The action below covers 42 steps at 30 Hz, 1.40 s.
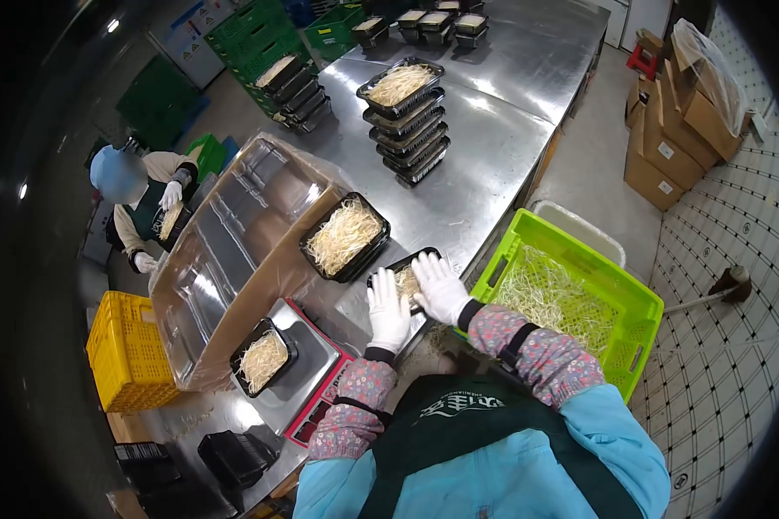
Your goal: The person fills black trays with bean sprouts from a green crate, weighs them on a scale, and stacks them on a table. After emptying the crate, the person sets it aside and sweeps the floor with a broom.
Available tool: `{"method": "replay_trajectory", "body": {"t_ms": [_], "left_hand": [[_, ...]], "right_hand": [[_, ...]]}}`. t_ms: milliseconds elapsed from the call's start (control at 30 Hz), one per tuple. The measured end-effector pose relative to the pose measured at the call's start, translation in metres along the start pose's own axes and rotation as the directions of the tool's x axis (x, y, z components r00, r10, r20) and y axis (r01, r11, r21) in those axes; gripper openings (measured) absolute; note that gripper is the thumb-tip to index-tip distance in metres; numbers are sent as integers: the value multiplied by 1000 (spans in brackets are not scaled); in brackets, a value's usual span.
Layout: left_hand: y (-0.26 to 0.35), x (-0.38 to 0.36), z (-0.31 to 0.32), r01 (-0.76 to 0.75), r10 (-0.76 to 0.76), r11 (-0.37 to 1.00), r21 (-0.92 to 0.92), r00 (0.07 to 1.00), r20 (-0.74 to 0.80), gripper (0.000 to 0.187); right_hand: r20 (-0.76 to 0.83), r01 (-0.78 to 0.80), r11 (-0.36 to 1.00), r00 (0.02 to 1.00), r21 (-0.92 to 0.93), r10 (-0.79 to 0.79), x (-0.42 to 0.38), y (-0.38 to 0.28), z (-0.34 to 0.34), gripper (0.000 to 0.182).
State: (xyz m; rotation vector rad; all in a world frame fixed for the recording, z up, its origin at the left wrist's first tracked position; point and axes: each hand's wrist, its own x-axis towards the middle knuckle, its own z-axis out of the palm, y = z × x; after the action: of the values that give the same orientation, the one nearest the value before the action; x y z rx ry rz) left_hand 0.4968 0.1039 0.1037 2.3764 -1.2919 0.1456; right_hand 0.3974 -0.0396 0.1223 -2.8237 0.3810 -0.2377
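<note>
- The black, rectangular plastic tray point(395, 264) lies on the smooth, silver metal table point(502, 112), close to the surface's near edge; much of its rim is covered by the hands.
- The pale, thread-like sprouts point(404, 282) in it are pressed on by the white-gloved left hand point(389, 310) and the white-gloved right hand point(441, 290). Both are laid flat, fingers extended; nothing is seen to be gripped.
- Weight: judged light to moderate, since loose strands are carried in a thin shell.
- Stiffness: the walls are judged likely to flex if squeezed; the sprouts are judged soft, springy and easily snapped, so even palm pressure is favoured.
- Slip: smooth plastic may slide under gloves; on the metal, skating toward the near edge is possible.
- Hold: best taken at two opposite sides, fingers placed beneath the rim and the base held level, as strands could be spilled by tilting.
- A second filled, black plastic tray point(346, 238) is placed just beside, farther from that edge.
</note>
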Motion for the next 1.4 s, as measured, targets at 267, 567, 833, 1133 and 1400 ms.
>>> {"method": "replay_trajectory", "body": {"t_ms": [267,567,833,1133,1400], "left_hand": [[-14,21,20,8,-23,998,69,975,223,55],[-21,-15,-29,86,-155,918,-386,976,-152,52],[-8,-4,1,-4,-39,982,187,973,227,48],[-47,-34,-17,165,-183,980,108,966,182,47],[1,-11,-21,75,-86,987,142,993,77,52]], "right_hand": [[385,-139,959,922,248,34,38,9,35,67],[-133,-91,840,973,536,190,-11,74,-56,27],[148,112,972,978,209,-145,1,6,17,40],[-167,-83,996,982,44,89,3,62,18,56],[155,-454,891,880,-8,449,-167,153,20,68]]}}
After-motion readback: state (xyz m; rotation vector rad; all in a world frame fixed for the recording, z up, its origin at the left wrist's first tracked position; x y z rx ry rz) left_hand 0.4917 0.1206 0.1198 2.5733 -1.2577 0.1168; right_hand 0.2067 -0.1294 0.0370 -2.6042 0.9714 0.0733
